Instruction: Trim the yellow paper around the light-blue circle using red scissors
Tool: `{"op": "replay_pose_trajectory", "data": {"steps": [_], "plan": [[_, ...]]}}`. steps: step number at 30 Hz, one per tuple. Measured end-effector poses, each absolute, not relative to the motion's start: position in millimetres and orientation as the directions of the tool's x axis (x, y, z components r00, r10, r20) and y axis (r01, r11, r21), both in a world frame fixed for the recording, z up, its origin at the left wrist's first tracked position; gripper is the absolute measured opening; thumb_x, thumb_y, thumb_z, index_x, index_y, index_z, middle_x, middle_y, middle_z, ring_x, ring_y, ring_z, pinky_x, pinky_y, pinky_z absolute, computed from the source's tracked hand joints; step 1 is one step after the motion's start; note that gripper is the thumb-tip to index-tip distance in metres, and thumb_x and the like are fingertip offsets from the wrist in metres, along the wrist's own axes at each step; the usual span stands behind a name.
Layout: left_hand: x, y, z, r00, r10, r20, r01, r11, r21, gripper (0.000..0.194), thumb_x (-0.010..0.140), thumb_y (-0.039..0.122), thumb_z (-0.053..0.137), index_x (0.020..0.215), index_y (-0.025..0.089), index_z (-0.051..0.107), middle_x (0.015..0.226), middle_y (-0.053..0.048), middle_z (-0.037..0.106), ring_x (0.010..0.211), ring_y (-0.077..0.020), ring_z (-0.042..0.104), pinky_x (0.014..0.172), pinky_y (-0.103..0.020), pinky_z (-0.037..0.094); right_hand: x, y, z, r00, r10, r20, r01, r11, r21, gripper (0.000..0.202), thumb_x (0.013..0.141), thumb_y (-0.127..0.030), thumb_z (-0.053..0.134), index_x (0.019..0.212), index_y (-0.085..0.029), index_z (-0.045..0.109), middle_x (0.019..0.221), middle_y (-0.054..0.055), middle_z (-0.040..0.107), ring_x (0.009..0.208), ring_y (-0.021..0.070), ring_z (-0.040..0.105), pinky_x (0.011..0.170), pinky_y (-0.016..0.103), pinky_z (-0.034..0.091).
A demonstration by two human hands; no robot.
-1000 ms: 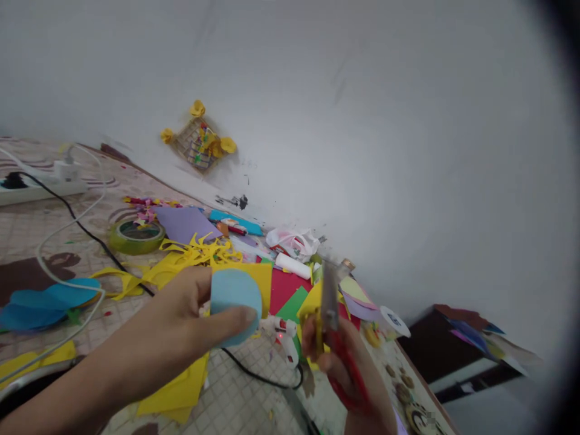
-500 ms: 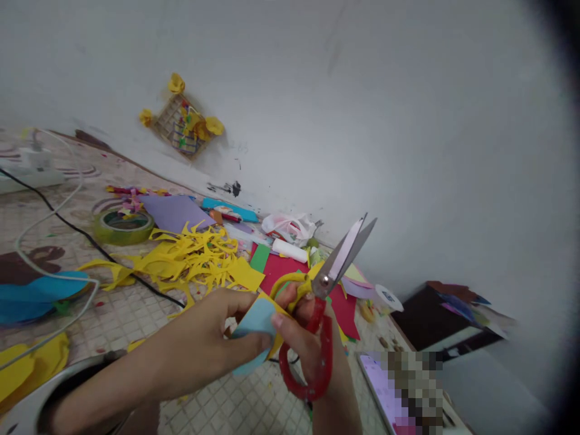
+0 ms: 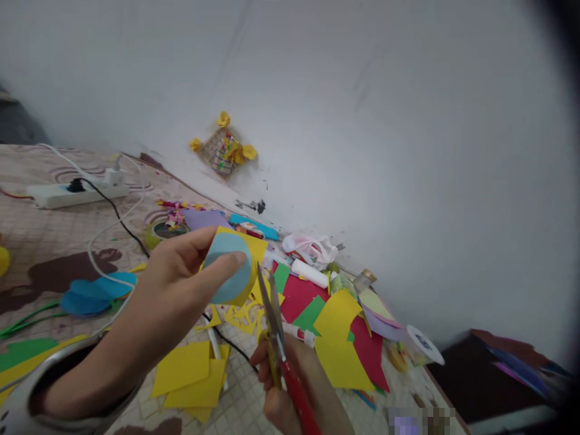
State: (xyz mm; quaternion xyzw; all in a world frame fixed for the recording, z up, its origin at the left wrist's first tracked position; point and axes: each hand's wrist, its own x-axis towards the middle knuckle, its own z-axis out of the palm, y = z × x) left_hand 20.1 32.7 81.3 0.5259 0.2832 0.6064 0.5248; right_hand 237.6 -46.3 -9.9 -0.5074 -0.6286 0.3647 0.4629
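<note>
Swung round since the earlier frame, the red-and-yellow scissors (image 3: 277, 329) now point up-left, their blades slightly apart at the right edge of the yellow paper (image 3: 260, 252); from my remote view I can't tell if they touch it. I have the left hand (image 3: 179, 287) pinching the light blue piece (image 3: 232, 286) against that paper, while the right hand (image 3: 292, 374) grips the scissor handles, above the table (image 3: 244, 402).

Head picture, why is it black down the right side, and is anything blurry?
Head view: a curved black edge at far right, perhaps the lens's rim; head view: scissors and right hand look a little soft, maybe from moving; head view: wall dull grey, and blocky squares hide a patch at bottom right.
</note>
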Motion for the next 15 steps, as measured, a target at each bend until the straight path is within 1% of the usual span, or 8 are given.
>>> {"op": "replay_pose_trajectory", "data": {"steps": [3, 6, 8, 10, 12, 15], "plan": [[18.4, 31.3, 81.4, 0.119, 0.926, 0.357, -0.331, -0.302, 0.894, 0.012, 0.086, 0.032, 0.073, 0.077, 0.024, 0.073, 0.068, 0.005, 0.069, 0.059, -0.0125, 0.059, 0.052, -0.019, 0.047, 234.8, -50.0, -9.1, -0.05, 0.986, 0.161, 0.372, 0.168, -0.913, 0.07, 0.076, -0.088, 0.067, 0.095, -0.021, 0.075, 0.076, 0.004, 0.065, 0.059, 0.0178, 0.061, 0.046, 0.024, 0.046], [19.6, 31.4, 79.5, 0.132, 0.919, 0.372, -0.306, -0.319, 0.897, 0.014, 0.086, 0.032, 0.07, 0.075, 0.023, 0.072, 0.066, 0.005, 0.066, 0.056, -0.011, 0.056, 0.049, -0.018, 0.044, 237.2, -51.2, -7.2, -0.06, 0.984, 0.169, 0.407, 0.179, -0.896, 0.07, 0.079, -0.088, 0.065, 0.1, -0.022, 0.075, 0.079, 0.005, 0.064, 0.064, 0.0195, 0.064, 0.051, 0.025, 0.05], [21.5, 30.4, 79.3, 0.14, 0.918, 0.37, -0.288, -0.32, 0.903, 0.017, 0.085, 0.032, 0.07, 0.071, 0.023, 0.07, 0.062, 0.006, 0.063, 0.054, -0.0111, 0.056, 0.047, -0.018, 0.043, 240.2, -49.7, -9.2, -0.067, 0.983, 0.172, 0.411, 0.184, -0.893, 0.071, 0.077, -0.09, 0.064, 0.096, -0.022, 0.076, 0.077, 0.005, 0.064, 0.064, 0.0207, 0.064, 0.052, 0.027, 0.052], [24.8, 27.6, 80.5, 0.156, 0.916, 0.369, -0.288, -0.316, 0.904, 0.016, 0.083, 0.031, 0.07, 0.07, 0.023, 0.069, 0.061, 0.006, 0.064, 0.054, -0.0123, 0.059, 0.047, -0.019, 0.046, 241.9, -49.1, -12.8, -0.052, 0.983, 0.177, 0.391, 0.183, -0.902, 0.069, 0.081, -0.089, 0.062, 0.093, -0.023, 0.076, 0.077, 0.006, 0.067, 0.063, 0.0213, 0.065, 0.052, 0.028, 0.053], [29.8, 23.4, 82.6, 0.186, 0.906, 0.38, -0.327, -0.308, 0.894, 0.014, 0.082, 0.028, 0.069, 0.069, 0.023, 0.071, 0.061, 0.006, 0.066, 0.054, -0.0117, 0.06, 0.047, -0.017, 0.047, 240.8, -51.2, -15.1, -0.026, 0.979, 0.203, 0.37, 0.198, -0.908, 0.066, 0.086, -0.086, 0.059, 0.097, -0.023, 0.076, 0.082, 0.007, 0.07, 0.066, 0.0223, 0.067, 0.055, 0.029, 0.054], [38.6, 17.2, 85.0, 0.288, 0.881, 0.374, -0.445, -0.223, 0.867, 0.015, 0.08, 0.025, 0.07, 0.065, 0.024, 0.071, 0.056, 0.007, 0.065, 0.046, -0.0096, 0.057, 0.041, -0.016, 0.045, 235.3, -57.8, -11.4, -0.004, 0.971, 0.24, 0.346, 0.227, -0.91, 0.07, 0.085, -0.088, 0.058, 0.109, -0.024, 0.076, 0.087, 0.008, 0.072, 0.07, 0.0232, 0.068, 0.059, 0.031, 0.054]]}}
